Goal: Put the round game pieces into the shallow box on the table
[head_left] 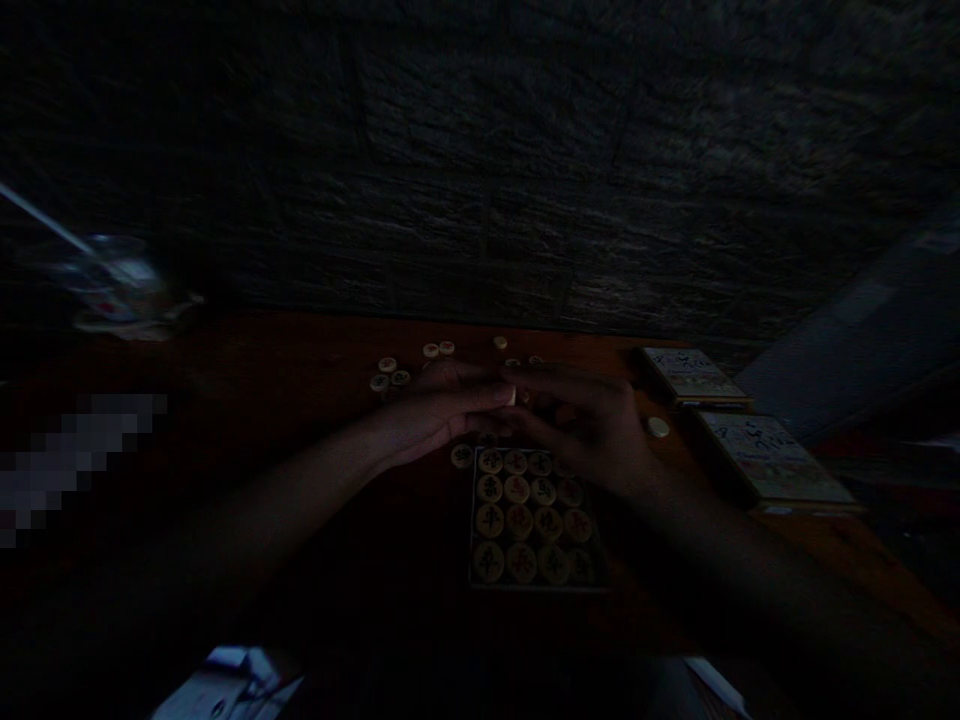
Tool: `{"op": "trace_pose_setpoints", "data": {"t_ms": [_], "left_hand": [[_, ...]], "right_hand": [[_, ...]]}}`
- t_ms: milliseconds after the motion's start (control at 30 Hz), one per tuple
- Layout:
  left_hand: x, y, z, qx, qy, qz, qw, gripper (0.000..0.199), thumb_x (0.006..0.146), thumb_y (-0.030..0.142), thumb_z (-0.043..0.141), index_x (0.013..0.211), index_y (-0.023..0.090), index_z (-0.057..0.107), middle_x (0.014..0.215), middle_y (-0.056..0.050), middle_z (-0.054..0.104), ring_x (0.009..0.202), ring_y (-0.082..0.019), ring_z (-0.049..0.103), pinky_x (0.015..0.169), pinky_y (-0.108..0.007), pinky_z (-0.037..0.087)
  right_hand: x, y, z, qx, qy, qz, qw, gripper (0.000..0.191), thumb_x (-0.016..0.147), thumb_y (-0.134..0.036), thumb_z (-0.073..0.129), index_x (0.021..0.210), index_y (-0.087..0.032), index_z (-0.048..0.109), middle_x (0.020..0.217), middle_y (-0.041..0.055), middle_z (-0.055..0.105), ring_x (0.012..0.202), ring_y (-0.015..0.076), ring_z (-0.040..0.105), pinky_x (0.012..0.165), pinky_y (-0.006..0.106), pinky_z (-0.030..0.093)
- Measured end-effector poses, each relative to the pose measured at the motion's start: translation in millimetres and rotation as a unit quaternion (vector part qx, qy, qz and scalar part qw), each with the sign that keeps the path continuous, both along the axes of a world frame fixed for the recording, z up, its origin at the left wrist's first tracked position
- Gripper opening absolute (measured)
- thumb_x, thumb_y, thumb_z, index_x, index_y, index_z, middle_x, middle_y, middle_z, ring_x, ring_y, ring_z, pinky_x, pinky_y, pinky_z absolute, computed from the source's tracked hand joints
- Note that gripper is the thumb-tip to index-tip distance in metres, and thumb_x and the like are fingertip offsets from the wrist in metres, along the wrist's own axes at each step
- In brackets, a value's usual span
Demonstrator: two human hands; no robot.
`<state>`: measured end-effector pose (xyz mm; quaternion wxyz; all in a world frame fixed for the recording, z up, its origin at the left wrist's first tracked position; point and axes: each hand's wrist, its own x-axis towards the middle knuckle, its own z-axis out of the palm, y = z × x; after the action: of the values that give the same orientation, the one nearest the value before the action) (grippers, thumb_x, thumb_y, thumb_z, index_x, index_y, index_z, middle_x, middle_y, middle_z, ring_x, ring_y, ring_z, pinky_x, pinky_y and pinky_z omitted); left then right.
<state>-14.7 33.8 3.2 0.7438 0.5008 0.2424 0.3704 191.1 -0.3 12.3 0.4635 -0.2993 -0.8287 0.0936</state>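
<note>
Above the far edge of an open box [472, 525] filled with rows of round Chinese chess pieces [520, 521], my two hands meet. Pale bits of a Chinese chess piece [512, 396] show between the fingertips. My left hand [446, 405] has its thumb pressed along this piece. From the other side, my right hand [592, 415] curls its thumb and fingers in around it. The piece's face is hidden, and the dim light blurs the grip. One loose piece with a dark character [462, 456] lies beside the box's far left corner.
Behind my hands, several loose pieces [387, 366] lie scattered on the wooden table [315, 345]. A single piece [658, 428] is at the right, near two flat printed boxes [772, 455] [694, 372]. A clear cup with a straw [124, 285] stands far left. A stone wall [480, 200] rises behind.
</note>
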Motion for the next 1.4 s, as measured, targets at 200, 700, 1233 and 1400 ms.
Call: {"op": "trace_pose_setpoints", "data": {"t_ms": [200,700,1233,1400], "left_hand": [[-1,1,-2.6,0.021,0.005,0.026,0.999,0.02,0.079,0.026,0.088,0.094,0.014,0.08,0.087,-0.006,0.08,0.073,-0.012,0.074,0.068,-0.021,0.059],[1,2,-3.9,0.083,-0.014,0.096,0.992,0.026,0.073,0.017,0.09,0.097,0.015,0.081,0.091,-0.006,0.082,0.072,-0.015,0.077,0.068,-0.024,0.063],[0,2,-8.5,0.107,0.005,0.102,0.989,0.026,0.074,0.023,0.091,0.098,0.018,0.082,0.092,-0.007,0.083,0.076,-0.019,0.08,0.072,-0.028,0.066],[0,1,-6.0,0.1,0.021,0.102,0.99,0.031,0.074,0.026,0.092,0.1,0.015,0.081,0.091,-0.009,0.083,0.077,-0.022,0.081,0.073,-0.032,0.067]], "right_hand": [[0,0,1.7,-0.01,0.01,-0.001,1.0,0.033,0.09,-0.022,0.078,0.123,-0.026,0.077,0.107,0.0054,0.08,0.087,0.0176,0.075,0.078,0.03,0.061],[-7,2,0.4,-0.207,0.166,0.033,0.964,0.029,0.084,-0.031,0.084,0.112,-0.026,0.081,0.097,0.0049,0.077,0.081,0.0175,0.073,0.074,0.031,0.058],[-9,3,-0.9,-0.247,0.227,0.027,0.942,0.02,0.081,-0.024,0.085,0.101,-0.026,0.083,0.092,0.0022,0.083,0.079,0.0168,0.077,0.074,0.029,0.062],[-10,3,-1.4,-0.261,0.229,0.037,0.937,0.02,0.083,-0.029,0.084,0.103,-0.026,0.083,0.089,0.0019,0.082,0.076,0.0167,0.076,0.073,0.031,0.062]]}}
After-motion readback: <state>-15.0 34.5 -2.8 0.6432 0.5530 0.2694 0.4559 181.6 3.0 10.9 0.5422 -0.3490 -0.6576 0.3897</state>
